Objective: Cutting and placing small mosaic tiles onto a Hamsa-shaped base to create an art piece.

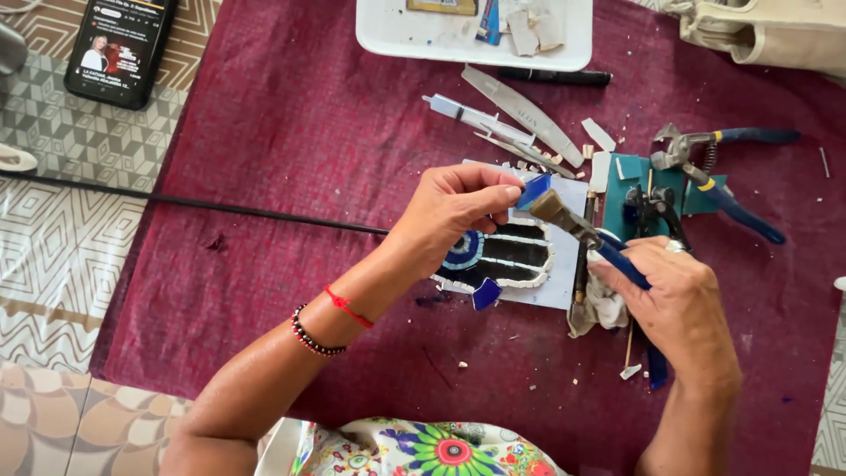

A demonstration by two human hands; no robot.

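Left hand (pixel 454 211) pinches a blue glass shard (pixel 534 189), likely light, brittle and sharp-edged, by its flat faces; at its 4 o'clock, right hand (pixel 679 304) grips blue-handled nippers (pixel 586 231) closed

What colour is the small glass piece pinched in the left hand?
Blue: the glass piece in the left hand shows best in the head view.

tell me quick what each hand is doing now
Left hand: closed, pinching a blue tile piece.
Right hand: closed around a blue-handled brush.
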